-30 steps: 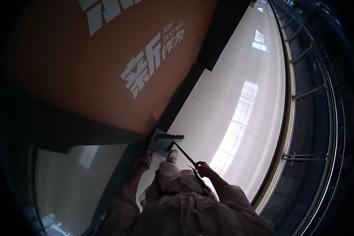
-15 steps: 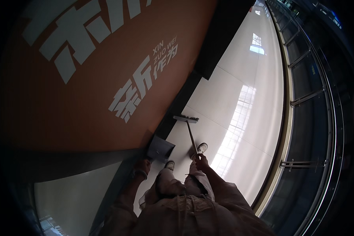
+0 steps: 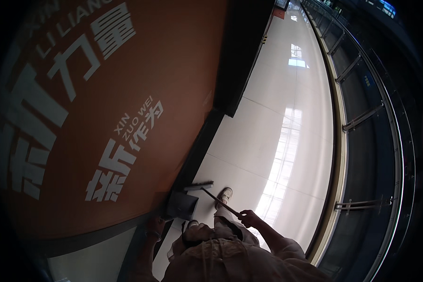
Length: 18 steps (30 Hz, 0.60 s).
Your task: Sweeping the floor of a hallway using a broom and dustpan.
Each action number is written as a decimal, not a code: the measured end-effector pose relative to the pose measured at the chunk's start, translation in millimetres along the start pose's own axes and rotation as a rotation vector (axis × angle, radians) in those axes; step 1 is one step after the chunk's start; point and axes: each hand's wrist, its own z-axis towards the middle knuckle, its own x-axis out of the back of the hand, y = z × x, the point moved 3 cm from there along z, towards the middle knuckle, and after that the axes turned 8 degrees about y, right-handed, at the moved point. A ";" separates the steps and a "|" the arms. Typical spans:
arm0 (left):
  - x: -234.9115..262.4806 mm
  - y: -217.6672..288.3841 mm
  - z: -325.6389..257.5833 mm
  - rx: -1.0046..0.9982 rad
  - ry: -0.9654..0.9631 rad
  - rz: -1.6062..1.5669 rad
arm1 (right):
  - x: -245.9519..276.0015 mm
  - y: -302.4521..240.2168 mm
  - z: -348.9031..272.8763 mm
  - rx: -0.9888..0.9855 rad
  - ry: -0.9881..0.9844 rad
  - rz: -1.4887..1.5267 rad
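The right hand (image 3: 249,218) was closed around the thin handle of a broom (image 3: 210,191), gripping it near the upper end. The handle ran up and to the left from the hand to the broom's flat head, which lay on the pale glossy floor (image 3: 272,141) close to the dark base strip of the wall. A light-coloured shoe (image 3: 224,195) stood just beside the handle, on its right.

The left hand (image 3: 154,227) was low beside the wall, at the handle end of a dark dustpan (image 3: 183,206) — it seemed to hold it, though the fingers were too dim and small to make out how tightly. The dustpan sat just below the broom head, near it but not clearly touching.

A large orange wall (image 3: 164,94) with white lettering filled the left side. On the right, a curved glass railing (image 3: 361,117) with metal posts edged the floor — window light lay reflected in bright patches along the tiles.
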 end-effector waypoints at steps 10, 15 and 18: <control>-20.6 130.1 97.4 -0.015 0.022 0.098 | 107.3 -89.8 63.5 0.072 0.290 0.168; -18.8 210.6 159.3 0.005 -0.012 0.068 | 153.9 -141.1 80.7 0.034 0.359 0.336; -29.4 244.1 196.0 -0.011 -0.024 0.035 | 171.8 -169.4 93.0 0.070 0.318 0.362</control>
